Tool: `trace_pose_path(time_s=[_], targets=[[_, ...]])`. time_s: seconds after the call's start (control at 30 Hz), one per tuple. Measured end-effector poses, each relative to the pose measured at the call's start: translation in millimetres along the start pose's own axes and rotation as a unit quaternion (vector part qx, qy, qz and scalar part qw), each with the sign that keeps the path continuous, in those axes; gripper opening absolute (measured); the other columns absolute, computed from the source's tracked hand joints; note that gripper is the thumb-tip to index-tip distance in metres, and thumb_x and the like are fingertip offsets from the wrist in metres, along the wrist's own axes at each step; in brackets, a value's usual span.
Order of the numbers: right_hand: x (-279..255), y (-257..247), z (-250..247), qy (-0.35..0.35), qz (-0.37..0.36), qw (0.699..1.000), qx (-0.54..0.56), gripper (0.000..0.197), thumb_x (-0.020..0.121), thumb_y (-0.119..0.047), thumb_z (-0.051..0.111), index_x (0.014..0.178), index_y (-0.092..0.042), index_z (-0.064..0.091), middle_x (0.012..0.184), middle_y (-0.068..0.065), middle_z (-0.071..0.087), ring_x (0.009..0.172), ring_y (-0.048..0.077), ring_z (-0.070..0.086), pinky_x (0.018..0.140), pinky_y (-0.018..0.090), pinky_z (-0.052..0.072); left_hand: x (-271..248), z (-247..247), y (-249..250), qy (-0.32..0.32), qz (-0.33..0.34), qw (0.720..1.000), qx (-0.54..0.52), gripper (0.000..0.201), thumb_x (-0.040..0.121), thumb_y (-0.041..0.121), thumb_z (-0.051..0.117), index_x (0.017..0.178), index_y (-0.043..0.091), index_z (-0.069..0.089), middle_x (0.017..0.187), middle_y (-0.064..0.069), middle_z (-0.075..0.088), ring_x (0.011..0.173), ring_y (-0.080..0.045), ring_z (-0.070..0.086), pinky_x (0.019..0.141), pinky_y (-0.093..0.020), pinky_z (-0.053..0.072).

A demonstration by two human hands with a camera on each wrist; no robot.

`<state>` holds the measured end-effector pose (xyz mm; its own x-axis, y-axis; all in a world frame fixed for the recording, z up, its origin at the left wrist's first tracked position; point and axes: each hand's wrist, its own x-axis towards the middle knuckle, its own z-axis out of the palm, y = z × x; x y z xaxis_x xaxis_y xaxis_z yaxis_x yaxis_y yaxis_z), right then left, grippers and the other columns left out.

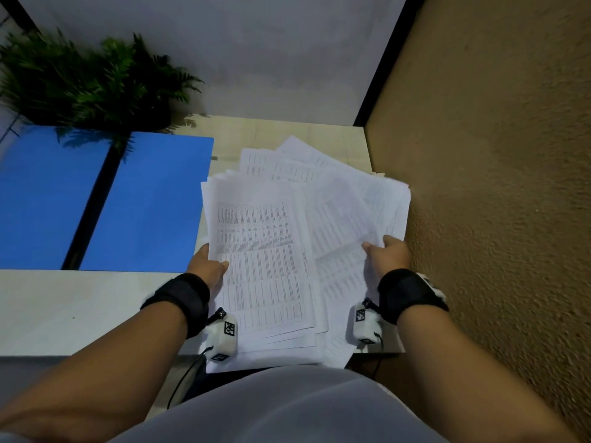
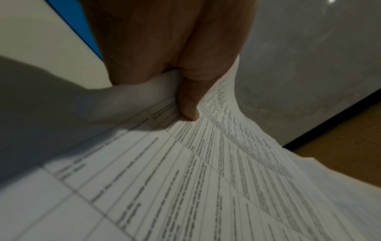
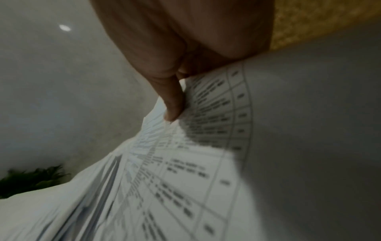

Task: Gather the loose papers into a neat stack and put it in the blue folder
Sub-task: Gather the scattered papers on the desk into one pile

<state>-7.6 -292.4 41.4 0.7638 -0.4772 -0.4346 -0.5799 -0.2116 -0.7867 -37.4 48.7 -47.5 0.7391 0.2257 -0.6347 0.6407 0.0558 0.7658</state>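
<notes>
A messy, fanned pile of printed papers (image 1: 287,235) is lifted off the pale table (image 1: 64,302), near its right end. My left hand (image 1: 208,266) grips the pile's left edge, thumb on top and fingers hidden beneath. My right hand (image 1: 388,252) grips the right edge the same way. In the left wrist view the thumb (image 2: 188,104) presses on the top sheet (image 2: 185,179). In the right wrist view the thumb (image 3: 173,104) pinches the sheets (image 3: 164,187). The blue folder (image 1: 96,199) lies open and flat to the left of the pile.
A potted fern (image 1: 89,81) stands behind the folder at the back left. A textured tan wall (image 1: 495,187) runs close along the right of the table. A grey wall (image 1: 256,52) is behind it. My body is against the table's front edge.
</notes>
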Motion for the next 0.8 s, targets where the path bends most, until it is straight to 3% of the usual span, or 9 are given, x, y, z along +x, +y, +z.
trace_pose_path(time_s=[0.07, 0.17, 0.3, 0.43, 0.53, 0.6, 0.67, 0.73, 0.8], targets=[[-7, -22, -19, 0.057, -0.067, 0.995, -0.051, 0.037, 0.091, -0.014, 0.06, 0.125, 0.0, 0.057, 0.121, 0.008, 0.062, 0.114, 0.024, 0.057, 0.1, 0.035, 0.043, -8, 3, 6, -0.006, 0.0, 1.0, -0.011, 0.053, 0.088, -0.009, 0.05, 0.132, 0.02, 0.054, 0.127, -0.009, 0.063, 0.119, -0.033, 0.059, 0.108, -0.051, 0.043], [-19, -60, -48, 0.127, -0.198, 0.97, -0.061, 0.012, 0.091, -0.017, 0.056, 0.095, -0.009, 0.065, 0.09, 0.007, 0.064, 0.085, 0.02, 0.059, 0.075, 0.03, 0.045, -20, 6, 14, -0.005, 0.002, 1.0, -0.03, 0.051, 0.089, -0.012, 0.048, 0.129, 0.019, 0.055, 0.124, -0.009, 0.064, 0.114, -0.03, 0.061, 0.107, -0.046, 0.044], [-36, -113, -78, 0.167, -0.309, 0.936, 0.023, 0.002, 0.085, -0.021, 0.058, 0.084, -0.02, 0.06, 0.083, 0.0, 0.062, 0.081, 0.012, 0.058, 0.078, 0.033, 0.052, -25, 6, 15, -0.015, 0.012, 1.0, -0.002, 0.044, 0.081, 0.0, 0.066, 0.121, 0.017, 0.06, 0.12, -0.007, 0.068, 0.111, -0.031, 0.065, 0.103, -0.051, 0.047], [-44, -135, -65, 0.047, -0.306, 0.95, 0.044, 0.009, 0.087, -0.017, 0.061, 0.082, -0.023, 0.064, 0.077, -0.007, 0.067, 0.074, 0.007, 0.064, 0.072, 0.023, 0.053, -30, 7, 23, 0.007, 0.025, 0.999, 0.027, 0.037, 0.087, 0.015, 0.07, 0.121, 0.01, 0.055, 0.114, -0.01, 0.067, 0.104, -0.031, 0.065, 0.096, -0.049, 0.052], [-43, -113, -24, -0.061, -0.274, 0.957, -0.079, 0.015, 0.089, -0.017, 0.059, 0.075, -0.022, 0.062, 0.067, -0.006, 0.059, 0.065, 0.012, 0.054, 0.065, 0.028, 0.046, -32, 9, 27, 0.027, 0.028, 0.997, 0.066, 0.032, 0.094, 0.034, 0.058, 0.118, 0.013, 0.054, 0.107, -0.005, 0.064, 0.103, -0.029, 0.06, 0.09, -0.04, 0.049], [-40, -90, 7, -0.128, -0.243, 0.954, -0.117, 0.007, 0.09, -0.018, 0.059, 0.084, -0.019, 0.063, 0.079, 0.001, 0.062, 0.076, 0.018, 0.057, 0.072, 0.028, 0.044, -32, 8, 29, 0.041, -0.002, 0.998, 0.056, 0.033, 0.096, 0.03, 0.054, 0.122, 0.01, 0.058, 0.116, -0.004, 0.064, 0.112, -0.03, 0.059, 0.092, -0.04, 0.048], [-39, -69, 33, -0.177, -0.227, 0.939, -0.189, 0.011, 0.09, -0.018, 0.063, 0.099, -0.013, 0.062, 0.095, 0.004, 0.061, 0.087, 0.02, 0.056, 0.075, 0.028, 0.044, -34, 6, 32, 0.034, -0.035, 0.996, 0.073, 0.018, 0.097, 0.011, 0.051, 0.1, -0.003, 0.062, 0.1, -0.012, 0.063, 0.088, -0.027, 0.058, 0.076, -0.031, 0.047], [-38, -52, 50, -0.184, -0.208, 0.933, -0.228, 0.015, 0.089, -0.009, 0.064, 0.1, -0.008, 0.054, 0.09, 0.002, 0.052, 0.076, 0.017, 0.051, 0.062, 0.027, 0.041, -32, 6, 30, 0.002, -0.05, 0.999, 0.021, 0.027, 0.094, 0.009, 0.052, 0.068, 0.008, 0.048, 0.073, -0.007, 0.048, 0.064, -0.021, 0.043, 0.061, -0.028, 0.038], [-39, -40, 59, -0.162, -0.187, 0.941, -0.231, 0.018, 0.088, 0.002, 0.058, 0.087, -0.009, 0.044, 0.078, -0.001, 0.045, 0.063, 0.006, 0.047, 0.056, 0.025, 0.036, -34, 7, 28, -0.007, -0.032, 0.999, -0.008, 0.026, 0.082, 0.024, 0.061, 0.071, 0.004, 0.048, 0.069, -0.005, 0.047, 0.061, -0.021, 0.044, 0.059, -0.031, 0.04]])
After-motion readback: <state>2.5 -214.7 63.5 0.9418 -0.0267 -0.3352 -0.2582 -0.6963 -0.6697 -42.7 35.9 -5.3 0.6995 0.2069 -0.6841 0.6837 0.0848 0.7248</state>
